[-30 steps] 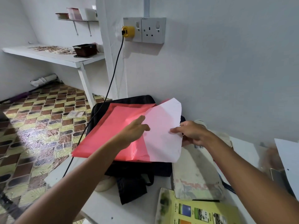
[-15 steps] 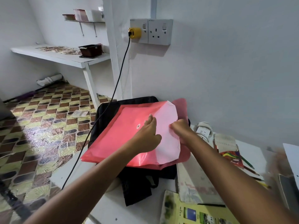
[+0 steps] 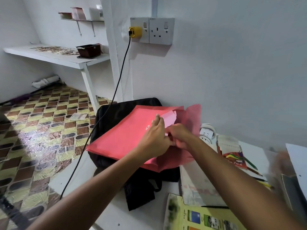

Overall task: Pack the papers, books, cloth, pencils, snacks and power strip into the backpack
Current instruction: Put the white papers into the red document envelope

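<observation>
White walls (image 3: 232,63), patterned tile floor (image 3: 41,130) (glossy), white shelf (image 3: 54,57), double wall socket (image 3: 152,30).

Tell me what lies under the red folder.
The black backpack lies under the red folder, showing at its left, top and bottom edges. The folder covers the backpack's middle, so its opening cannot be seen.

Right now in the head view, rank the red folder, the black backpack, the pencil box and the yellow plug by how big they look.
1. red folder
2. black backpack, partly covered by the folder, so this order is unsure
3. pencil box
4. yellow plug, also farthest away
</observation>
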Motion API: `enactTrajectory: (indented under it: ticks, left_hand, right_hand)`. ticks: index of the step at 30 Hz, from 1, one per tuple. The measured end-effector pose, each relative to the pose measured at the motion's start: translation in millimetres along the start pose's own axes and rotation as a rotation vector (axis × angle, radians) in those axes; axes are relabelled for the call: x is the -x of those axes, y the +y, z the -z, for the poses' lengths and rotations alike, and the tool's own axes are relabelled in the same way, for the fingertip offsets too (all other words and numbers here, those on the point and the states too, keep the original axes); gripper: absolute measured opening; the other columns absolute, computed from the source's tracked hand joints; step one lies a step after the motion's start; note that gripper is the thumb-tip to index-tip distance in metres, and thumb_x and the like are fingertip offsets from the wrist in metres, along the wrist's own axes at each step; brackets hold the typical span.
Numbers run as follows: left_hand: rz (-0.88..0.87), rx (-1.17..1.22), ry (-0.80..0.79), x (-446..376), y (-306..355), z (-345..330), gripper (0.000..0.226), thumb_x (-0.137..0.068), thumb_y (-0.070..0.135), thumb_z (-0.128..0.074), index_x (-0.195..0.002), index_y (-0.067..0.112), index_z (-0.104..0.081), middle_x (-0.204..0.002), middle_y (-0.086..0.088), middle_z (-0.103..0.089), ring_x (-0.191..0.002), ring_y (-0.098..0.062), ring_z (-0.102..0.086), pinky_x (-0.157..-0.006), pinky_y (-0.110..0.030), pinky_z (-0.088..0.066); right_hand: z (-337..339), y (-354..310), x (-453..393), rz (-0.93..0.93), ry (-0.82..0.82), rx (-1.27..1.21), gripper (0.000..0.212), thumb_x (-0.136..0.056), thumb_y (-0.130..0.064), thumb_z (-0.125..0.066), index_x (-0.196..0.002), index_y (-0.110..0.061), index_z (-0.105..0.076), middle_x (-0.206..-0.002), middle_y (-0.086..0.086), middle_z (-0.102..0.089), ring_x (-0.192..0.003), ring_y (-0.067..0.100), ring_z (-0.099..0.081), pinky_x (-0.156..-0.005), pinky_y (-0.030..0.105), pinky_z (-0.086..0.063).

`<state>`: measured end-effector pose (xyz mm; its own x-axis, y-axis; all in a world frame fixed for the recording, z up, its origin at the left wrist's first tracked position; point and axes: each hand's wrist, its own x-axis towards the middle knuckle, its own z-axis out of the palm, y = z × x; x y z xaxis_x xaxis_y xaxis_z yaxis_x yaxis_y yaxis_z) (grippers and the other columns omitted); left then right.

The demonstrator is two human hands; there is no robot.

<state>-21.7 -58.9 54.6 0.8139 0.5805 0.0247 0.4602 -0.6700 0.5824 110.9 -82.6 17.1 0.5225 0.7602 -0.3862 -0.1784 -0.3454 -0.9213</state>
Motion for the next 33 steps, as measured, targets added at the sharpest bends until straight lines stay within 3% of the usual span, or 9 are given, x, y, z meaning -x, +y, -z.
enactTrajectory:
  ticks: [4, 9, 14, 17, 19, 22, 26, 29, 33]
  left_hand:
    - [-0.007, 0.020, 0.031, 0, 2, 2, 0.069, -0.087, 0.000, -0.040, -0.149, -0.004, -0.011, -0.160, -0.017, 0.000, -0.148, -0.022, -0.001, -0.116, -0.027, -0.007]
    - [-0.037, 0.086, 0.061, 2, 15, -2, 0.065, -0.089, 0.005, -0.046, -0.148, 0.001, -0.019, -0.161, -0.010, -0.003, -0.148, -0.018, -0.004, -0.111, -0.020, -0.008]
    - [-0.083, 0.046, 0.124, -1, 22, -11, 0.083, -0.083, 0.015, -0.059, -0.150, 0.001, -0.011, -0.161, -0.010, -0.001, -0.148, -0.023, -0.004, -0.118, -0.029, -0.008]
    - [-0.102, 0.021, 0.095, -6, 32, -25, 0.101, -0.077, 0.027, -0.068, -0.152, 0.007, -0.003, -0.161, -0.005, 0.004, -0.148, -0.022, 0.001, -0.119, -0.045, -0.013]
    - [-0.145, 0.004, 0.056, -11, 43, -35, 0.110, -0.072, 0.035, -0.072, -0.153, 0.012, -0.002, -0.161, -0.002, 0.006, -0.148, -0.022, 0.004, -0.118, -0.049, -0.016]
    - [-0.245, -0.027, 0.054, -17, 60, -50, 0.115, -0.068, 0.045, -0.074, -0.152, 0.011, -0.005, -0.161, -0.004, 0.004, -0.148, -0.024, 0.004, -0.120, -0.042, -0.012]
    - [-0.323, -0.019, 0.039, -16, 100, -81, 0.122, -0.065, 0.051, -0.077, -0.151, 0.005, -0.004, -0.161, -0.006, 0.000, -0.148, -0.022, 0.000, -0.119, -0.034, -0.010]
    - [-0.323, -0.048, 0.032, -13, 126, -108, 0.116, -0.071, 0.041, -0.078, -0.151, 0.001, -0.003, -0.161, -0.009, 0.000, -0.148, -0.021, -0.004, -0.116, -0.028, -0.011]
    - [-0.285, -0.085, 0.059, -6, 154, -149, 0.080, -0.087, 0.007, -0.061, -0.148, -0.006, -0.011, -0.159, -0.017, -0.007, -0.141, -0.036, -0.026, -0.112, -0.041, -0.024]
  right_hand:
    - [7, 1, -5, 0.061, 0.145, 0.091, 0.023, -0.082, 0.010, -0.055, -0.067, -0.006, -0.051, -0.057, 0.010, -0.050, -0.039, 0.015, -0.047, -0.051, 0.029, -0.041]
    - [7, -3, 6, 0.147, 0.088, 0.182, 0.014, -0.084, 0.009, -0.053, -0.086, -0.002, -0.061, -0.064, 0.010, -0.057, -0.041, 0.009, -0.053, -0.037, 0.014, -0.038]
    - [30, -22, 25, 0.234, 0.110, 0.297, 0.014, -0.087, 0.005, -0.051, -0.076, 0.002, -0.059, -0.064, 0.015, -0.056, -0.048, 0.021, -0.052, -0.039, 0.021, -0.043]
    - [51, -31, 46, 0.301, 0.111, 0.281, 0.016, -0.091, 0.003, -0.048, -0.096, 0.005, -0.063, -0.074, 0.014, -0.064, -0.059, 0.022, -0.062, -0.052, 0.027, -0.053]
    - [69, -33, 66, 0.379, 0.173, 0.212, 0.016, -0.092, 0.003, -0.051, -0.104, 0.002, -0.061, -0.080, 0.014, -0.067, -0.063, 0.020, -0.065, -0.056, 0.024, -0.055]
    - [98, -31, 95, 0.483, 0.281, 0.071, 0.014, -0.093, 0.005, -0.049, -0.101, 0.000, -0.060, -0.082, 0.016, -0.067, -0.066, 0.024, -0.070, -0.062, 0.030, -0.057]
    - [147, -14, 144, 0.595, 0.470, 0.007, 0.017, -0.092, 0.010, -0.045, -0.094, 0.001, -0.059, -0.077, 0.018, -0.066, -0.057, 0.023, -0.068, -0.055, 0.030, -0.057]
    - [192, 4, 181, 0.654, 0.608, -0.014, 0.015, -0.092, 0.010, -0.045, -0.091, 0.003, -0.059, -0.072, 0.015, -0.066, -0.053, 0.024, -0.066, -0.051, 0.029, -0.052]
    - [276, 49, 228, 0.532, 0.780, 0.058, 0.023, -0.089, 0.007, -0.046, -0.080, -0.009, -0.060, -0.077, 0.015, -0.067, -0.060, 0.027, -0.066, -0.053, 0.028, -0.050]
